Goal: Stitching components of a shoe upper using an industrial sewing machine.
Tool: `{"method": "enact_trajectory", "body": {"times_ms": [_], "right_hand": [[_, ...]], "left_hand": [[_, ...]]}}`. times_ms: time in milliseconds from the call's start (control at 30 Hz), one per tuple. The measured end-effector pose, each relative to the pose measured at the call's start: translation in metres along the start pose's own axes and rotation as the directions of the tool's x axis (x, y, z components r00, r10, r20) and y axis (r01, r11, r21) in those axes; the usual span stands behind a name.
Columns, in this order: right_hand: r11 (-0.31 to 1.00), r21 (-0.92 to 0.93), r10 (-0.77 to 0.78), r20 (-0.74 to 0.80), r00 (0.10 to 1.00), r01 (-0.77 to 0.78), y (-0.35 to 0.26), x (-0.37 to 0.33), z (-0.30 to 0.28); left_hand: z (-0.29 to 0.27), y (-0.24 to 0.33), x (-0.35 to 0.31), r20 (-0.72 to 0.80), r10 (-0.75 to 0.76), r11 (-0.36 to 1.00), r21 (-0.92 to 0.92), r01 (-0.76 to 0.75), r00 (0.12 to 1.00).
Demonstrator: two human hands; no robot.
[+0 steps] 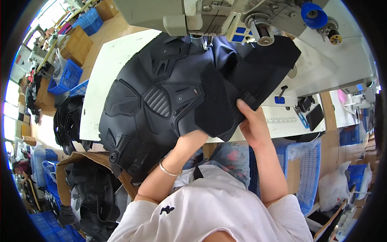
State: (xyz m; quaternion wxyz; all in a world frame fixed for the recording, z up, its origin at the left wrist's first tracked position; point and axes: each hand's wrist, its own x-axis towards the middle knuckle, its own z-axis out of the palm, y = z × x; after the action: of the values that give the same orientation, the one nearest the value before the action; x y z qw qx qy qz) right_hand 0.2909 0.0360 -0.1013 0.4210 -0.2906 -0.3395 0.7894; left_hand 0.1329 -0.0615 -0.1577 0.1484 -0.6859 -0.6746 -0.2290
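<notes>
While the black moulded panel (161,101) sprawls across the white table (109,60) under the sewing machine (209,16), the left hand (191,137) vanishes beneath its six o'clock edge, grip unreadable. At four o'clock, the right hand (250,121) pinches black fabric (258,72).

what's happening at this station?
A person at a sewing machine holds a large black moulded panel on the white table. The left hand is tucked under the panel's lower edge; the right hand pinches a black fabric piece beside it. A cardboard box of similar black parts sits at the person's left.
</notes>
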Motion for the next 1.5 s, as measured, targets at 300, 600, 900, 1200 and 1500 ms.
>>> {"method": "enact_trajectory", "body": {"times_ms": [300,600,900,1200,1500], "right_hand": [[0.928,-0.264,-0.326,-0.234,0.916,0.263,0.041,-0.008,0.016],[0.932,-0.201,-0.347,-0.268,0.899,0.300,0.056,-0.006,0.011],[0.893,-0.206,-0.450,-0.399,0.799,0.400,0.054,-0.022,0.035],[0.919,-0.151,-0.394,-0.409,0.823,0.364,0.043,-0.024,0.040],[0.930,-0.092,-0.365,-0.369,0.855,0.357,0.039,-0.022,0.038]], "left_hand": [[-0.049,-0.046,-0.018,0.248,-0.169,0.975,0.187,0.124,0.954],[-0.076,-0.042,0.015,-0.433,-0.247,0.946,0.087,0.313,0.867],[-0.103,-0.009,0.053,-0.431,-0.045,0.996,0.054,0.075,0.901],[-0.095,-0.002,0.048,-0.371,-0.087,0.990,0.072,0.122,0.924],[-0.091,0.004,0.049,-0.409,-0.153,0.982,0.041,0.185,0.900]]}}
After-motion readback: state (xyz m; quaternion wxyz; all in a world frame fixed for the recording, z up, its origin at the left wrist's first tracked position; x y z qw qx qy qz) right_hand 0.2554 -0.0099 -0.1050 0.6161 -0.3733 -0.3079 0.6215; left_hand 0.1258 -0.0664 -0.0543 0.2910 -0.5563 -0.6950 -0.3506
